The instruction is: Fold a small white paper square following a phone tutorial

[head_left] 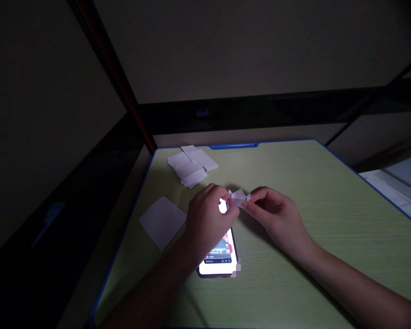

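Note:
Between my two hands is a small piece of folded white paper [239,195], raised a little over the table with peaked corners showing. My left hand [210,212] pinches its left end, and the fingertips partly cover it. On the other end, my right hand [277,212] grips the paper between thumb and forefinger. Under my left hand and wrist lies a phone [219,267] with a brightly lit screen, partly hidden by them. A single square paper sheet [162,221] rests flat on the table to the left of my left hand.
A loose pile of white paper pieces [190,164] lies toward the back left of the light green table [335,219]. The table has a blue rim with a blue handle [233,146] at the far edge. Pale flat items [404,183] are beyond its right side.

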